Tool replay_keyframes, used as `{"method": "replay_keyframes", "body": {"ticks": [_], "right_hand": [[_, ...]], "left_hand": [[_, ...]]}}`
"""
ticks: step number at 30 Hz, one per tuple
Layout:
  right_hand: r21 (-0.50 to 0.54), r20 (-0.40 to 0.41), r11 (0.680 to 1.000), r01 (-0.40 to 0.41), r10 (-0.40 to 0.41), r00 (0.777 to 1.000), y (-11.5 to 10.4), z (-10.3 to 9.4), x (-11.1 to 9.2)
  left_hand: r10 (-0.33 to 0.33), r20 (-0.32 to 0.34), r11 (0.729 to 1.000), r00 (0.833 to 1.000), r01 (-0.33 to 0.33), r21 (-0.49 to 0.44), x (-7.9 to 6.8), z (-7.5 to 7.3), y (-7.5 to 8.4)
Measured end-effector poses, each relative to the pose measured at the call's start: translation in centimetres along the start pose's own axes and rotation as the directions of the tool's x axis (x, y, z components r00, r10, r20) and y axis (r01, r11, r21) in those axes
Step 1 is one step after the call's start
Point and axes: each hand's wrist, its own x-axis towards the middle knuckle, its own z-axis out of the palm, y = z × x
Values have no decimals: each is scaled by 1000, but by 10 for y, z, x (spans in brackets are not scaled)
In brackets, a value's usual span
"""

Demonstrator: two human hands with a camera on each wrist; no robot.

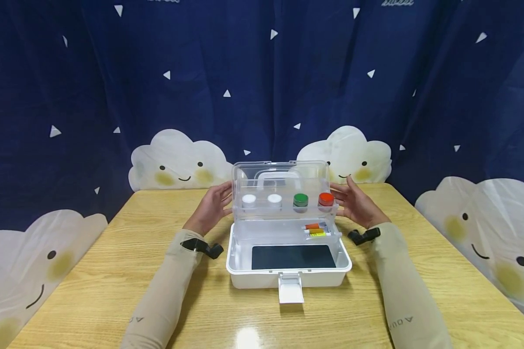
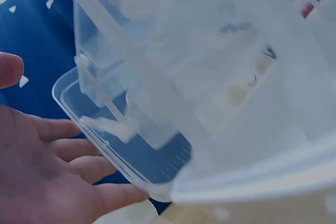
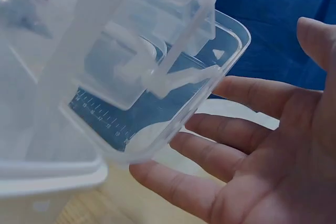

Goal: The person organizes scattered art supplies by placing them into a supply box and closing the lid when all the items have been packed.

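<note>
A white storage box (image 1: 262,279) with a clear hinged lid (image 1: 246,180) stands raised open on the table, its front latch (image 1: 290,292) folded down. Beside the lid's left edge is my left hand (image 1: 211,207), fingers extended and fingertips at the rim in the left wrist view. My right hand (image 1: 359,204) mirrors it on the other side, straight fingers touching the lid's edge (image 3: 197,109). Raised trays hold two white-topped jars (image 1: 274,200), a green jar (image 1: 301,201) and a red jar (image 1: 326,199). Small paint tubes (image 1: 317,231) lie on a lower tray. A dark flat rectangle (image 1: 292,257) lies inside the base.
The wooden table (image 1: 113,271) extends to both sides and in front of the box. A navy curtain (image 1: 253,63) with white triangles and smiling clouds (image 1: 179,162) hangs behind. Each wrist wears a small black camera (image 1: 203,246) over a beige sleeve.
</note>
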Motion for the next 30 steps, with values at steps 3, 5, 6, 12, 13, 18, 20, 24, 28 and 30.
{"method": "replay_keyframes", "body": {"ticks": [3,5,6,12,13,18,20,24,28,30], "right_hand": [[5,23,1000,16,-16,1000,-4,0,0],[11,41,1000,22,-23,999,-6,0,0],[13,50,1000,23,-24,998,-7,0,-1],[22,80,1000,8,-10,997,-10,-1,-3],[20,83,1000,4,-5,997,-10,-1,-3],[12,101,1000,4,-6,995,-11,-3,-5],[8,104,1000,8,-8,995,-11,-3,-6],[0,117,1000,20,-19,993,-12,-3,-8],[-8,126,999,34,-33,991,-14,-2,-10],[-20,121,999,37,-34,992,-15,-1,-11]], "left_hand": [[0,9,1000,1000,0,11,-3,2,7],[2,20,1000,1000,-2,23,-4,3,10],[1,25,1000,1000,-2,26,-4,4,11],[-8,43,999,999,6,36,-6,6,15],[-9,48,999,999,7,37,-7,6,15],[-17,60,998,998,13,60,-8,8,17],[-24,55,998,998,20,67,-9,9,19],[-39,39,997,998,36,74,-11,11,21],[-39,29,996,999,36,86,-12,13,23],[-34,31,995,999,31,91,-12,14,24]]}}
